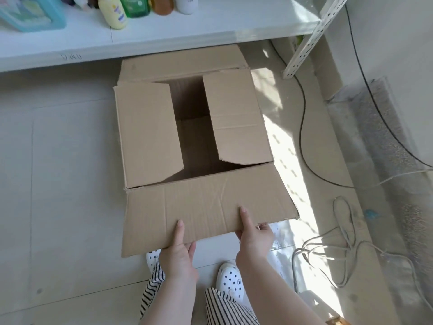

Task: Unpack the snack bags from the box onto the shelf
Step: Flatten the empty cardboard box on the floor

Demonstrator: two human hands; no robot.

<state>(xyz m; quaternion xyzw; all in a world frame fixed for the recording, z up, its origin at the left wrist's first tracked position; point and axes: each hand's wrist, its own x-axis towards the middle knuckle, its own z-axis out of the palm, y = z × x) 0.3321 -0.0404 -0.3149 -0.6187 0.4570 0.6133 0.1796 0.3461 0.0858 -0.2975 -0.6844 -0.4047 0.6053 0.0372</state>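
Observation:
A brown cardboard box [150, 127] stands on the tiled floor just in front of the white shelf [178, 36]. Its two side flaps lie partly folded inward, leaving a dark gap down the middle; no snack bags show inside. The near flap [206, 202] is folded out toward me. My left hand [179, 252] pinches the near flap's front edge, thumb on top and fingers underneath. My right hand [254, 238] grips the same edge further right, also with the thumb on top.
Bottles [114, 12] and a blue container [32, 12] stand on the shelf. A perforated white shelf post [311, 36] rises at the right. Cables [339, 233] trail over the floor on the right beside a grey mat [384, 141]. My feet in dotted white shoes [230, 280] stand below the flap.

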